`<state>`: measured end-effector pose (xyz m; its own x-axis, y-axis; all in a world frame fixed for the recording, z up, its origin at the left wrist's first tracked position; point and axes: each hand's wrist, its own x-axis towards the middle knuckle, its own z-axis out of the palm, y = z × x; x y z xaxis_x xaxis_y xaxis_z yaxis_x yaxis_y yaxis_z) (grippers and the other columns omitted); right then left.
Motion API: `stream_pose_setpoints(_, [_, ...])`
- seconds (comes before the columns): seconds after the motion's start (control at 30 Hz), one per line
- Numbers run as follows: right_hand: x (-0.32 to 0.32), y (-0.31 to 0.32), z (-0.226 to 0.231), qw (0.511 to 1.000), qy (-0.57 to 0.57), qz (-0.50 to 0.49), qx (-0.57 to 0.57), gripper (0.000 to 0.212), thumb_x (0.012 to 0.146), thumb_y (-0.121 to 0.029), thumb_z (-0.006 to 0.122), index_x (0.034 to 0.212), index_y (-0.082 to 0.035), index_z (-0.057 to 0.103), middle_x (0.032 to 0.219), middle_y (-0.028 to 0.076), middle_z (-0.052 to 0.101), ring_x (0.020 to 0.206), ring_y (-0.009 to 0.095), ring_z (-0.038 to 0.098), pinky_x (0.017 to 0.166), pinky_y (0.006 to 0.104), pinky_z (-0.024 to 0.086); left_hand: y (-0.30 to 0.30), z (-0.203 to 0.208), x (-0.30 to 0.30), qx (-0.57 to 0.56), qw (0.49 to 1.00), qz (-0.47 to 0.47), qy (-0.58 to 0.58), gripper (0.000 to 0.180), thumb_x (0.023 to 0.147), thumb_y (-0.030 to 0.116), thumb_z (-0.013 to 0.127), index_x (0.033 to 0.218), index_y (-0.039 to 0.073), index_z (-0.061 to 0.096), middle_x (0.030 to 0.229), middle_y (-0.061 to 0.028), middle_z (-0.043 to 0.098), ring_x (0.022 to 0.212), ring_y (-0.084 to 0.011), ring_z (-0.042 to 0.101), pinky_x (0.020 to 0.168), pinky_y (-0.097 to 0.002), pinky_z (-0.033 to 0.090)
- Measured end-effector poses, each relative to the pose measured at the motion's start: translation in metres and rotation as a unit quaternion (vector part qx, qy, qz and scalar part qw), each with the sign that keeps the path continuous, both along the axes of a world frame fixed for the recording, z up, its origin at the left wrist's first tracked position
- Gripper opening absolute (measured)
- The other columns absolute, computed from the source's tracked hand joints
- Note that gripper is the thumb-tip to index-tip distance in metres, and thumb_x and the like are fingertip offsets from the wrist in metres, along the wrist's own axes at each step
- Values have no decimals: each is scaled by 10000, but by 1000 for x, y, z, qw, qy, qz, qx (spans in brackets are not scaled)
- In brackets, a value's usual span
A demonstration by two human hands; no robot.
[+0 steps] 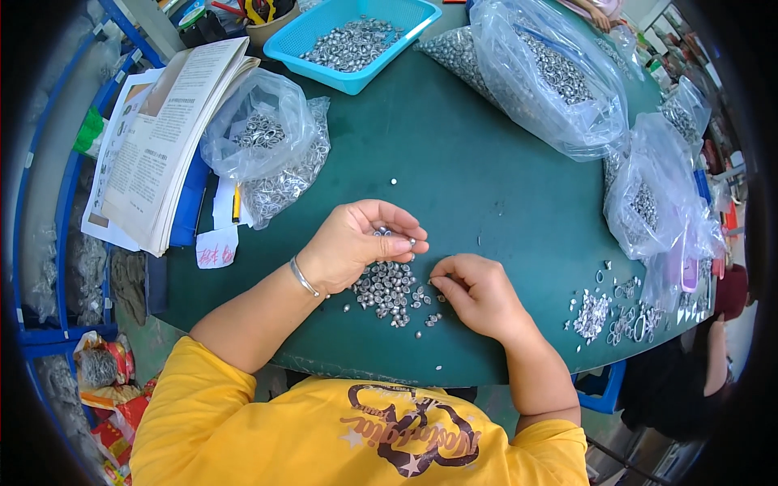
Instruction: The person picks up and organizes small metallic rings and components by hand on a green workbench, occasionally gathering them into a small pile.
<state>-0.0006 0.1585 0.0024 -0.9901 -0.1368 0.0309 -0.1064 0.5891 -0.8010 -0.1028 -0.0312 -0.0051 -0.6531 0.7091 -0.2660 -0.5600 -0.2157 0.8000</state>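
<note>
My left hand (356,240), with a metal bangle (305,277) on its wrist, is curled over a pile of small, rounded silver metal pieces (387,290). Several such pieces lie in its fingers, and one small metal piece (412,241) shows between thumb and fingertips. To the right of the pile, my right hand (480,293) has its thumb and forefinger pressed together low over the green table (454,170). Whatever may be in that pinch is hidden. A few loose pieces lie between the pile and the right fingertips.
A blue basket (279,50) of metal parts stands at the back. Plastic bags of parts (263,162) (551,130) lie left and right. Papers (154,154) stand far left. Small rings and flat parts (593,314) lie at right. Another person (673,381) sits beyond the right edge.
</note>
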Motion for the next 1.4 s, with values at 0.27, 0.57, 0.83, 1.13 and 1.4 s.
stream_pose_setpoints(0.27, [-4, 19, 4, 789, -223, -70, -568, 47, 819, -42, 570, 819, -2, 594, 626, 33, 512, 473, 51, 365, 399, 200, 261, -8, 2, -9, 56, 992, 74, -86, 127, 787, -4, 595, 913, -1, 597, 792, -74, 607, 684, -125, 580, 606, -217, 481])
stream_pose_setpoints(0.57, [-32, -26, 5, 981, 87, -5, 174, 89, 768, -119, 613, 839, -86, 656, 752, 103, 611, 659, 308, 596, 588, 398, 490, -5, -4, 0, -264, 749, 52, 606, 112, 698, 71, 697, 805, 64, 666, 666, -89, 528, 608, -251, 544, 565, -335, 448])
stream_pose_setpoints(0.83, [-30, -26, 1, 981, 87, -24, 173, 50, 773, -114, 608, 780, -65, 609, 754, 101, 611, 700, 307, 598, 592, 390, 492, -4, -10, 6, -296, 719, -4, 628, 70, 716, 77, 676, 777, 59, 648, 712, -87, 535, 682, -277, 565, 598, -358, 462])
stream_pose_setpoints(1.13, [-30, 7, 4, 904, -157, -38, -395, 71, 796, -71, 637, 827, -15, 607, 685, -24, 533, 537, 42, 435, 460, 188, 336, -3, -6, 0, -150, 952, -17, 268, 39, 825, 48, 599, 853, 42, 573, 789, -40, 552, 673, -132, 540, 571, -261, 449])
stream_pose_setpoints(1.4, [-25, -15, 0, 992, 67, 23, 101, 74, 750, -93, 644, 821, -74, 643, 697, 108, 588, 636, 310, 584, 575, 389, 477, -6, -10, -4, 73, 987, -10, -144, 161, 884, 49, 527, 1025, 2, 589, 875, -55, 604, 751, -98, 577, 648, -203, 483])
